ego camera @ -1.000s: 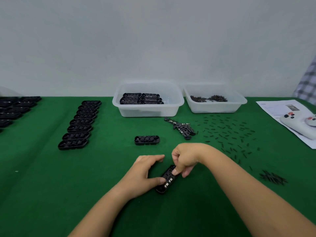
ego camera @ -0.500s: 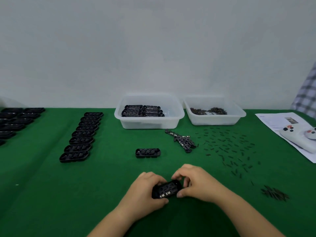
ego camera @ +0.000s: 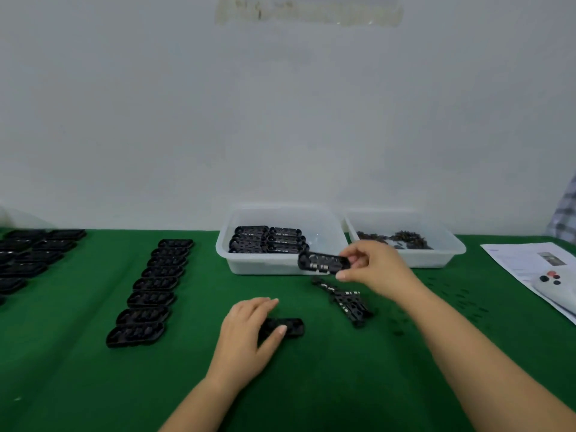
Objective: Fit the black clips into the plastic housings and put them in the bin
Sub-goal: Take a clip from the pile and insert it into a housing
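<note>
A: Where is the housing you are working on?

B: Your right hand [ego camera: 375, 269] pinches the fitted housing [ego camera: 323, 263] by its right end, thumb below and fingers above. You hold it in the air, level, in front of the near wall of the left bin [ego camera: 249, 266]. Small metal contacts show on its near edge.

A: And what is inside this bin?

B: The finished housings [ego camera: 268, 243] lie there in two neat columns, toward the left side of the bin.

A: What does your left hand do?

B: Your left hand [ego camera: 246, 335] rests on the green table [ego camera: 78, 385] and takes the next housing [ego camera: 286, 326]. Your thumb is curled on its near edge and your fingers reach over its left part, so the hand grips it. This housing lies flat on the cloth.

A: What more is near?

B: Just right of it lies a small pile of black frames [ego camera: 346, 302]. Behind them stands the right bin [ego camera: 436, 260] with dark small parts inside. Loose black clips [ego camera: 461, 304] are scattered on the cloth near your right forearm, a little blurred. At the left, a row of empty housings [ego camera: 149, 291] goes away from you, and more housings [ego camera: 28, 257] lie at the far left edge. At the right edge there is a paper sheet [ego camera: 523, 260] with a white controller [ego camera: 558, 288] on it.
</note>
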